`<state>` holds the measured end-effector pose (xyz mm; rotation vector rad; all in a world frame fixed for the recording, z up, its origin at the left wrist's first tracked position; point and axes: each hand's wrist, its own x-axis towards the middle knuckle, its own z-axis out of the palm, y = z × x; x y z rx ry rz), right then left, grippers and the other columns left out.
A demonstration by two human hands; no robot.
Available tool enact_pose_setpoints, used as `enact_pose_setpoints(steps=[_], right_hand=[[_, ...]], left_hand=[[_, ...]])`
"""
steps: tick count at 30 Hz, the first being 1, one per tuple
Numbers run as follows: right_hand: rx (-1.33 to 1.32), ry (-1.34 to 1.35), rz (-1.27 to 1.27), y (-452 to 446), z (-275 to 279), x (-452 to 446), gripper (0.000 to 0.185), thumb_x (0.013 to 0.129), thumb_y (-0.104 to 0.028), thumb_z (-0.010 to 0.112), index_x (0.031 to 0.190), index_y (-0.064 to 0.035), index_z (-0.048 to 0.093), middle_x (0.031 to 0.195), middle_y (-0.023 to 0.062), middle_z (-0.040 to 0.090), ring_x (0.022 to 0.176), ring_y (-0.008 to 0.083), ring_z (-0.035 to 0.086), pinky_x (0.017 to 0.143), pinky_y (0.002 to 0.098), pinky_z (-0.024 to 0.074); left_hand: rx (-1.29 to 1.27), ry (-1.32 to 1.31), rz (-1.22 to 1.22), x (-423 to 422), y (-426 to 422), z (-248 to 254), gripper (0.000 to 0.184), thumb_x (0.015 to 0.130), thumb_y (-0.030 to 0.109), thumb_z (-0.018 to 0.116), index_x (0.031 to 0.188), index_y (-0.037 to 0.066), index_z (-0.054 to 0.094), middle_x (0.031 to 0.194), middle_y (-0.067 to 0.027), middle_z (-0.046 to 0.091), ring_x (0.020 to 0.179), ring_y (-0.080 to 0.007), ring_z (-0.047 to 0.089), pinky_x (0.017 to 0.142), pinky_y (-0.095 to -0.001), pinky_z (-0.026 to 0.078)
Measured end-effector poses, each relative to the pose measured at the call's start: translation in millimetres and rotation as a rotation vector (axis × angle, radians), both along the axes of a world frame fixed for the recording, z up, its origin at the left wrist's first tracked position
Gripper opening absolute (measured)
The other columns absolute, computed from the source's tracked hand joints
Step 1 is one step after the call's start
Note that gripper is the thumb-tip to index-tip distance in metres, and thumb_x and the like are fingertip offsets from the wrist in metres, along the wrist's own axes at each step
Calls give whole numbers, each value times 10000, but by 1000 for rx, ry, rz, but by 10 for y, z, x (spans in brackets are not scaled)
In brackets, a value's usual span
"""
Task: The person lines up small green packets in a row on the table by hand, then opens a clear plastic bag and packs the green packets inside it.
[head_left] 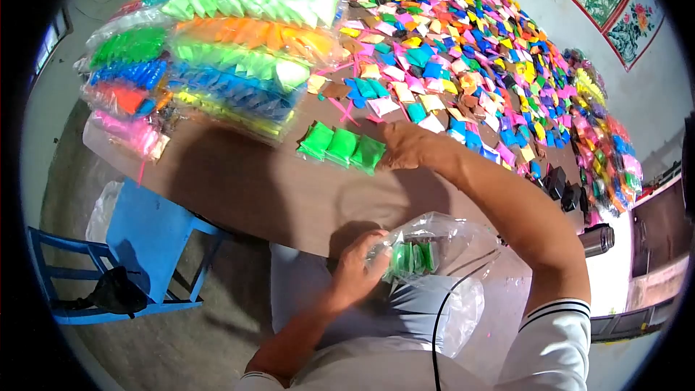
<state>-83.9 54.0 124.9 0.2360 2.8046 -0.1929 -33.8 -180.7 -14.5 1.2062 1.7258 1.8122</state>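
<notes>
Table, brown, one (315, 195), bare along the near part; heap of loose packets (449, 51), many colours, spread over the far right part of the table; stack of filled clear bags (246, 36), packets grouped by colour, on the far left part of the table; chair, blue, one (148, 235), just beside the near left edge of the table; clear plastic bag (463, 228), one, at the near edge of the table; row of green packets (342, 147), in three stacks side by side, mid-table; right hand (405, 146), above the table, fingers bent against the row's right end, grip or mere touch impossible to tell; left hand (362, 261), at the table's near edge, gripping the clear plastic bag; bagged green packets (414, 257), several, beside the left hand at the table's near edge
</notes>
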Motion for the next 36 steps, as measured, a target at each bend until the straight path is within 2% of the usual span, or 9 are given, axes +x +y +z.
enact_pose_setpoints(steps=[4, 6, 15, 17, 21, 24, 28, 31, 36], right_hand=[[-114, -25, -72, -149, -100, -89, 731, 677, -453, 788, 1194, -20, 506, 1049, 210, 602, 971, 355, 603, 826, 423, 500], [-68, 131, 17, -104, -387, -75, 883, 693, -456, 793, 1348, -23, 389, 945, 220, 647, 898, 352, 644, 787, 421, 521], [-204, 344, -17, 36, -685, 37, 717, 694, -303, 765, 1270, 0, 463, 1013, 246, 641, 918, 409, 631, 803, 444, 518], [-97, 325, -112, 97, -383, 171, 652, 689, -295, 757, 1205, 7, 496, 992, 232, 643, 913, 379, 640, 789, 439, 510], [-429, 499, -352, -40, 739, 849, 324, 691, -210, 707, 903, -36, 534, 826, 32, 564, 796, 137, 536, 690, 309, 450], [-747, 736, -415, -553, 1287, 1650, 297, 649, -78, 714, 802, -72, 459, 737, 1, 517, 672, 97, 497, 587, 256, 413], [-1035, 584, -26, -977, 905, 2601, 377, 671, -97, 765, 929, -43, 496, 836, 24, 552, 760, 99, 532, 652, 250, 452], [-1299, 536, -350, -1297, 360, 2734, 401, 678, -79, 775, 970, -38, 503, 804, -5, 551, 741, 76, 529, 668, 243, 463], [-756, 571, -863, -1324, -121, 2543, 299, 723, -28, 699, 923, -38, 477, 820, 8, 498, 764, 82, 473, 652, 257, 415]], left_hand=[[-28, -14, -16, -8, -14, 56, 263, 880, 121, 624, 1095, -25, 582, 1073, -183, 636, 1021, -323, 618, 906, -376, 479], [-35, -19, -19, -18, -19, 114, 261, 879, 120, 626, 1091, -27, 583, 1073, -182, 635, 1021, -324, 618, 906, -375, 479], [-16, 8, 9, -17, -12, 131, 265, 871, 106, 626, 1105, -11, 587, 1082, -176, 639, 1023, -324, 621, 908, -373, 477], [-41, -51, -11, 7, -6, 19, 271, 871, 115, 631, 1108, -11, 591, 1086, -180, 643, 1025, -320, 626, 909, -369, 475], [-66, -46, 28, 22, 1, -112, 262, 889, 129, 624, 1102, -23, 611, 1024, -174, 657, 949, -296, 632, 862, -375, 485], [-69, -104, -1, 35, -3, 44, 245, 897, 110, 597, 1104, -19, 611, 990, -151, 654, 909, -254, 625, 830, -347, 484], [-7, -132, -7, 52, 37, 70, 240, 910, 119, 566, 1103, -15, 614, 910, -100, 630, 819, -189, 579, 759, -334, 470], [-67, -113, -4, 53, 19, 142, 250, 927, 166, 563, 1093, -15, 609, 906, -97, 625, 816, -190, 569, 759, -331, 463], [-61, -89, -29, 32, 0, 153, 274, 950, 226, 544, 1079, -7, 607, 905, -90, 620, 829, -183, 561, 761, -334, 455]])
